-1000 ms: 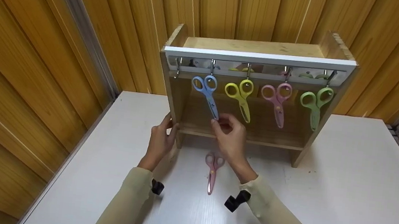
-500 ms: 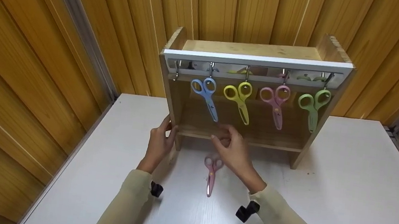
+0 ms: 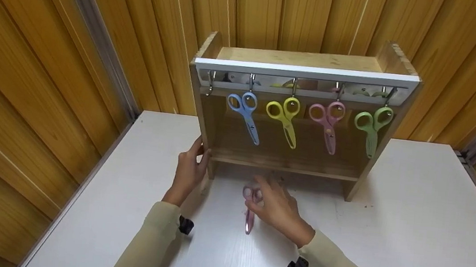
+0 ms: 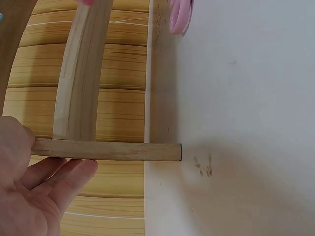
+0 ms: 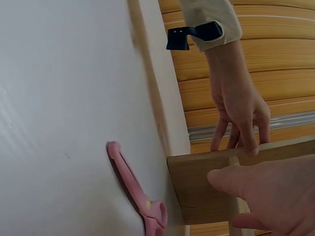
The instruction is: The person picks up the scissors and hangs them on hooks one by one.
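My left hand [image 3: 189, 170] grips the left side panel of a wooden rack [image 3: 300, 59], thumb on the front and fingers behind; the left wrist view shows this panel [image 4: 118, 150] too. Pink scissors [image 3: 248, 224] lie on the white table before the rack, blades toward me. My right hand [image 3: 276, 207] hovers over their handles, thumb and fingers apart, covering part of them. In the right wrist view the pink scissors [image 5: 129, 179] lie apart from the fingers. Blue scissors [image 3: 250, 124], yellow scissors [image 3: 287, 123], a second pink pair of scissors [image 3: 329, 132] and green scissors [image 3: 371, 135] hang from the rack's hooks.
The leftmost hook [image 3: 210, 85] on the metal rail bears nothing. A lower shelf board [image 3: 305, 173] crosses the rack close above the table [image 3: 416, 216]. Wood-panelled walls [image 3: 261, 10] enclose the back and sides.
My right hand has let go of the blue scissors' tip and moved down over the pink scissors on the table. My left hand keeps its grip on the rack.
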`<state>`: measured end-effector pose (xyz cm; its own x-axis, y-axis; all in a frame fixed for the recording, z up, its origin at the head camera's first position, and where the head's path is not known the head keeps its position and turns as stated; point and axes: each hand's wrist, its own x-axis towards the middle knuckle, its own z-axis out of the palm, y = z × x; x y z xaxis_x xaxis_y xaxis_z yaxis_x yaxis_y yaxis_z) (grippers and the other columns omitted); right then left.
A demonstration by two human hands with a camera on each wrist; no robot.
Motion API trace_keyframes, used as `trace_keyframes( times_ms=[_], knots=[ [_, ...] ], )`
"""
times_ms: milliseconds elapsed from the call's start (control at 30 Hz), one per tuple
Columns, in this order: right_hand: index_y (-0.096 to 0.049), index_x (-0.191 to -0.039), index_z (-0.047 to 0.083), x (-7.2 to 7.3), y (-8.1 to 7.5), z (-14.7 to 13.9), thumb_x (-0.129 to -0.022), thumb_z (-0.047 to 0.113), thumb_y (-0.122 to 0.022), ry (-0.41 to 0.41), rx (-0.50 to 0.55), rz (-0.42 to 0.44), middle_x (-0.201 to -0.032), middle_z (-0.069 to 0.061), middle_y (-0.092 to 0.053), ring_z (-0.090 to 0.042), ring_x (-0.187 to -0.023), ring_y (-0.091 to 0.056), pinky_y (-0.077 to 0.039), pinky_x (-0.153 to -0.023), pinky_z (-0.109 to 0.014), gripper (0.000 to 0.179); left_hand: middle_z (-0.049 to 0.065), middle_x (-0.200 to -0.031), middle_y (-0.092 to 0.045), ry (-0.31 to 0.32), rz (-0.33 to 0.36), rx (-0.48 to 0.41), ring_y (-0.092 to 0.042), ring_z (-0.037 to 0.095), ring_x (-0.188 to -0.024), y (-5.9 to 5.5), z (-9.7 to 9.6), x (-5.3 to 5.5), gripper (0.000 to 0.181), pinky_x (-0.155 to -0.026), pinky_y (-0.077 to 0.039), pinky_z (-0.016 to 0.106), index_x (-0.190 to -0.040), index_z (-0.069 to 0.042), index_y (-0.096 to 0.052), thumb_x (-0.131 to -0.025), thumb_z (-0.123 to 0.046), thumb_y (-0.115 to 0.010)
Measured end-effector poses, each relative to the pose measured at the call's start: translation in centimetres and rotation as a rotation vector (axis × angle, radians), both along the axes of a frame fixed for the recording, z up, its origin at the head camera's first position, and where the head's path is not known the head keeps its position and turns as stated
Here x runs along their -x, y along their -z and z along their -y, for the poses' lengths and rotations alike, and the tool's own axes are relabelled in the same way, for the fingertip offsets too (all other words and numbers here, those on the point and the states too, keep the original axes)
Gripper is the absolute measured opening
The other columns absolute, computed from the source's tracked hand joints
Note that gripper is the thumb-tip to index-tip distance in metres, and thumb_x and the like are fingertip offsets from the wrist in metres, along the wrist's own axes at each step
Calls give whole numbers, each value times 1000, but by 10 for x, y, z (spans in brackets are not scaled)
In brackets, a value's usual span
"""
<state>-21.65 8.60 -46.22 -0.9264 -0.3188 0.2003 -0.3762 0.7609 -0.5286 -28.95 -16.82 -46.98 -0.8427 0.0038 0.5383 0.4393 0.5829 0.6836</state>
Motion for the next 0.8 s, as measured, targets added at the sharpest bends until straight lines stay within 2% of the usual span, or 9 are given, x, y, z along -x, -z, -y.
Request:
trace_keyframes(
  times_ms=[100,167,333,467,567,700,800],
  knots=[
    [-58,-120,23,-3,8,3,-88,34,-82,-16,-35,4,-103,-8,-58,-31,-98,-59,-54,-71,-50,42,20,-133,-65,9,4,-5,-71,30,-112,0,-1,1,51,-85,-62,42,-154,-8,-46,-105,-9,-60],
    [-56,-117,24,-4,13,6,-87,36,-84,-19,-61,8,-100,-9,-54,-30,-95,-56,-53,-68,-48,42,20,-134,-65,13,8,-6,-71,31,-112,0,-1,1,52,-86,-62,41,-154,-8,-45,-104,-9,-61],
    [-56,-126,21,-7,22,12,-84,39,-85,-24,-103,-7,-99,-13,-53,-30,-88,-54,-52,-62,-47,54,19,-134,-65,10,10,-1,-71,30,-112,0,-2,1,52,-86,-62,40,-154,-8,-45,-104,-10,-61],
    [-55,-120,17,-9,28,14,-83,37,-86,-60,-116,-43,-94,-11,-53,-30,-81,-51,-47,-54,-42,53,20,-132,-66,1,-8,8,-72,30,-110,0,-1,1,52,-84,-63,40,-153,-6,-46,-104,-8,-61],
    [-54,-122,14,-10,31,15,-82,35,-87,-81,-131,-77,-99,-15,-56,-34,-80,-52,-45,-52,-42,56,20,-130,-67,-4,-16,18,-72,29,-109,0,-1,1,51,-82,-63,38,-153,-5,-46,-104,-9,-61],
    [-55,-126,12,-12,34,15,-80,32,-87,-92,-148,-93,-118,-24,-58,-40,-88,-56,-47,-53,-45,60,18,-130,-67,-11,-2,23,-72,28,-109,-1,-2,0,51,-80,-63,35,-153,-5,-45,-105,-10,-60],
    [-55,-130,11,-13,34,14,-79,28,-87,-99,-148,-88,-127,-26,-57,-42,-92,-57,-49,-54,-47,62,17,-131,-67,-14,15,16,-72,27,-110,-1,-2,0,51,-81,-63,35,-154,-6,-45,-105,-10,-60]
  ],
)
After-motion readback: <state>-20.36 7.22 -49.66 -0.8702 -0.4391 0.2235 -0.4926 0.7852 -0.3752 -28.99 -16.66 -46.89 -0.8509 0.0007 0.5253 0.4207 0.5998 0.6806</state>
